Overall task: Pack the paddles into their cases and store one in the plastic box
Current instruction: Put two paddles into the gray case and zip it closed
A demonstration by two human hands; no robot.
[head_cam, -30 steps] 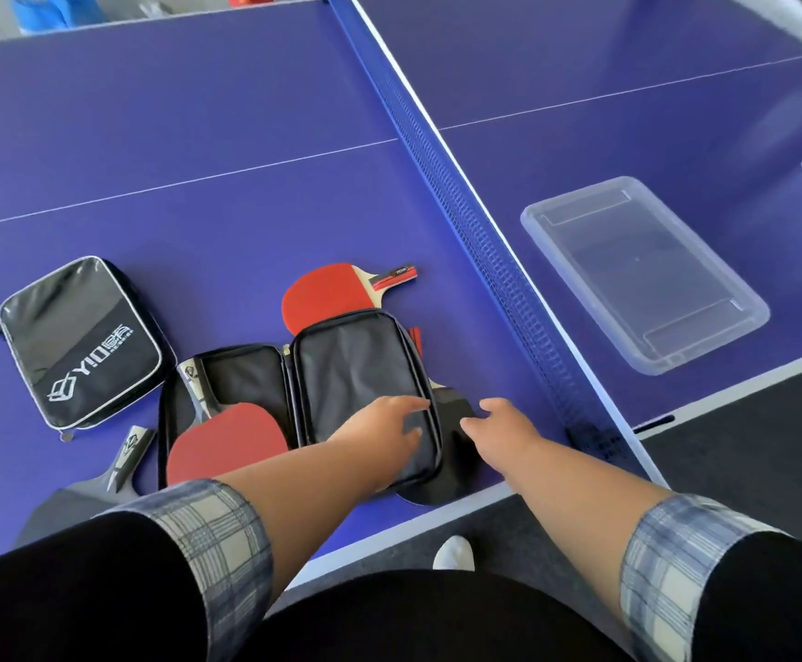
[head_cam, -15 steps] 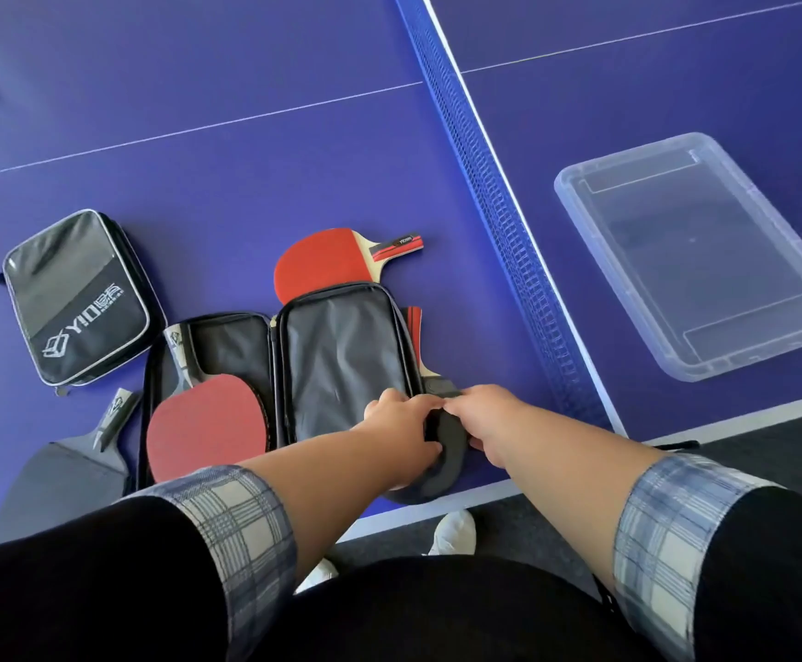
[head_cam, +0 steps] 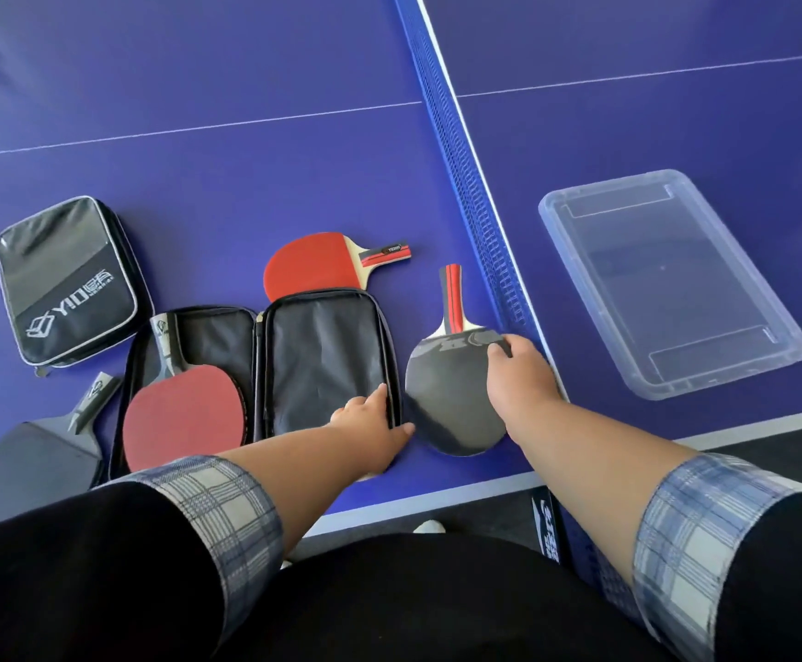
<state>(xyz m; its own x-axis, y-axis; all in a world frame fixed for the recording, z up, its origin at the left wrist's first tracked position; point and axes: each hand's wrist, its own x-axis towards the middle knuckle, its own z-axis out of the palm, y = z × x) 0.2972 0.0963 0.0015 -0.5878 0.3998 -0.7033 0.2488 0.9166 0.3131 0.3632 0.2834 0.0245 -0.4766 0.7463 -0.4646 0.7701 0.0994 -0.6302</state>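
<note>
The person stands at the near edge of the blue table-tennis table (head_cam: 246, 183), both bare forearms stretched out over it. The right hand (head_cam: 516, 370) pinches the right rim of a black-faced paddle with a red-and-black striped handle (head_cam: 454, 403), which lies flat just right of the open black zip case (head_cam: 255, 379) and apart from it, handle pointing away towards the blue net (head_cam: 465, 193). The left hand (head_cam: 372, 422) lies open with fingers spread on the near right corner of that case, pinning its empty right half flat. The left half already holds a red-faced paddle with a grey handle (head_cam: 181, 413). Another red-faced paddle with a pale wooden handle (head_cam: 315, 265) sits partly tucked under the far edge of the case, and a grey-faced paddle with a grey handle (head_cam: 31, 451) lies at the near left, beside a closed black and grey case with white lettering (head_cam: 69, 284). The clear plastic box (head_cam: 790, 346) waits empty on the far side of the net, to the right, well apart from everything else. As I read it, the step in hand is filling the open case — the next move calls for lifting the black paddle, carrying it left over the case's edge and laying it inside so the case can fold and zip shut. The closed case may need opening for the remaining paddles.
</note>
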